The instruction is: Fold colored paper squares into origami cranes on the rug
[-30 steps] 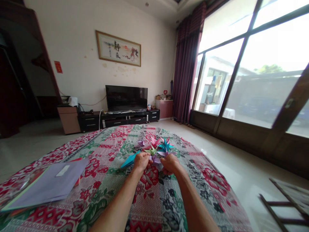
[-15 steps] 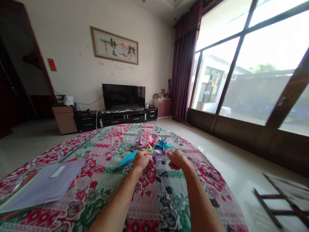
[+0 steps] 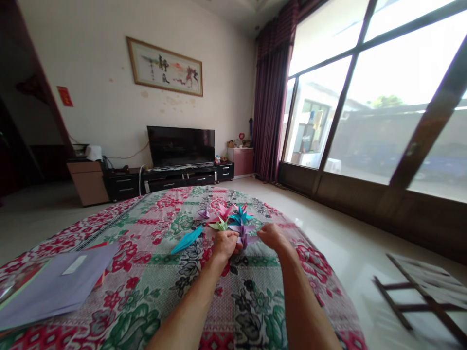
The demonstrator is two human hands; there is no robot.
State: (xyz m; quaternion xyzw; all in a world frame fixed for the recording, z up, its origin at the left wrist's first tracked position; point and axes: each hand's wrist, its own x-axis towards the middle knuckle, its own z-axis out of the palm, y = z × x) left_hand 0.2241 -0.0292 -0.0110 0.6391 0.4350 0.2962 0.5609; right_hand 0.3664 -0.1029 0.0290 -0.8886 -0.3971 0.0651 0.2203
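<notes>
A purple origami crane (image 3: 245,240) is at the near side of a cluster of folded paper cranes on the table. My left hand (image 3: 225,244) is closed in a pinch on its left side. Close to its right wing is my right hand (image 3: 273,236), fingers curled together; whether they grip the wing tip is hidden. Just behind are a light green crane (image 3: 220,225), a blue crane (image 3: 241,216) and a pink crane (image 3: 223,212). To the left of my left hand lies a long, narrow folded blue paper piece (image 3: 187,240).
A flowered cloth (image 3: 146,287) covers the round table. Purple paper sheets (image 3: 60,284) are stacked at the left, with orange edges showing beneath. On the floor at the right stands a low wooden-framed stool (image 3: 419,296). A television (image 3: 181,147) stands by the far wall.
My view has turned slightly to the right. My left hand has moved right, closer to my right hand, together with the purple crane. The crane now sits nearer the cranes behind it.
</notes>
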